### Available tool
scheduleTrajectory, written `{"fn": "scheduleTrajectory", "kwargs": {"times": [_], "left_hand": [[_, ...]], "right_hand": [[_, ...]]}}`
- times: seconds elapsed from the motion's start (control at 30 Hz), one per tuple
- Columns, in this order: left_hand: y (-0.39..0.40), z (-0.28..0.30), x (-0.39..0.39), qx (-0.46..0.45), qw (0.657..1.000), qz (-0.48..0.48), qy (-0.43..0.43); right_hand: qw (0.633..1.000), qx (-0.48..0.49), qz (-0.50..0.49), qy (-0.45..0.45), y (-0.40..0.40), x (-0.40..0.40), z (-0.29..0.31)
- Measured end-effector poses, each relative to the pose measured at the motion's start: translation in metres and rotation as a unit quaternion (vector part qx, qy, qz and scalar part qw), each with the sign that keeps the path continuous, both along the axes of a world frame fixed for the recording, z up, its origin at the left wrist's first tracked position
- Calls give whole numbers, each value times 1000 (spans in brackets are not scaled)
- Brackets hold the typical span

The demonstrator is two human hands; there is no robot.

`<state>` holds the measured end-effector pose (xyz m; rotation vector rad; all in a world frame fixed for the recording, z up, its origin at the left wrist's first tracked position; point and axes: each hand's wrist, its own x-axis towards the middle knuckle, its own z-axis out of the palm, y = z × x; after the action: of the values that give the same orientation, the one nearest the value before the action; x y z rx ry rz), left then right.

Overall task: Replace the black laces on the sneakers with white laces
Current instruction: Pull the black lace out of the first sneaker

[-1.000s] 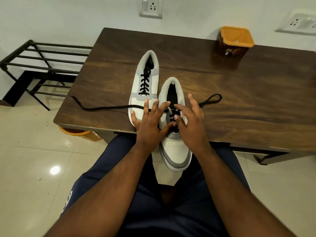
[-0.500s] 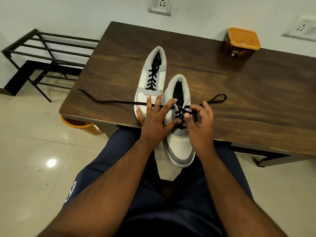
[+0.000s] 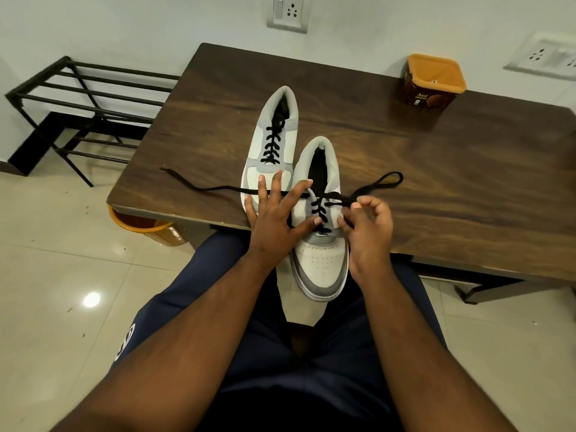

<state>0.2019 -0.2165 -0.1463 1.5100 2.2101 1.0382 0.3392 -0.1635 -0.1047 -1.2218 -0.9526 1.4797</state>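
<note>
Near sneaker (image 3: 319, 232) half off the table (image 3: 452, 169) edge, toe over the lap, heel end on the wood. Left hand (image 3: 277, 222) flat on it, fingers spread, pinning the shoe down at the left side; fingertips reaching over onto the toe of the far sneaker (image 3: 270, 148). Right hand (image 3: 369, 227) at the shoe's right side, thumb and forefinger pinched on the black lace (image 3: 321, 210) by the eyelets, other fingers curled loosely.

Progress, judging from layout: early. Upper rows of the near sneaker already unthreaded; collar and top of tongue bare, black crossings left only over the lower eyelets. Freed ends lying on the table: one trailing well out to the left, past both shoes, the other looped off to the right. Exact count of rows left hard to read under the fingers.

Far sneaker untouched, fully laced in black, tied off at the top, sitting just beside the near one and further up the table.

No white laces visible anywhere. Brown tub with orange lid (image 3: 434, 82) at the back edge, closed; contents unknown.

Left to do: finish pulling this lace out, strip the second shoe, then thread white into both. Roughly a quarter of the removal done, none of the relacing
</note>
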Motion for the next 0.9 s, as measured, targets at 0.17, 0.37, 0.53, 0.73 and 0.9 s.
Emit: {"fn": "scheduleTrajectory", "kwargs": {"times": [0.17,0.37,0.53,0.73,0.9], "left_hand": [[1,-1,1,-10,1000,2,17],[0,-4,-1,-8,1000,5,7],[1,-5,-1,3,1000,8,6],[3,-9,0,-5,1000,9,23],[2,-8,-3,-10,999,12,33]], "right_hand": [[909,225,110,-332,9,-6,7],[931,213,10,-297,17,-9,-2],[972,99,-94,-192,15,11,-8],[824,315,144,-449,11,-8,14],[758,328,231,-514,23,-12,23]]}}
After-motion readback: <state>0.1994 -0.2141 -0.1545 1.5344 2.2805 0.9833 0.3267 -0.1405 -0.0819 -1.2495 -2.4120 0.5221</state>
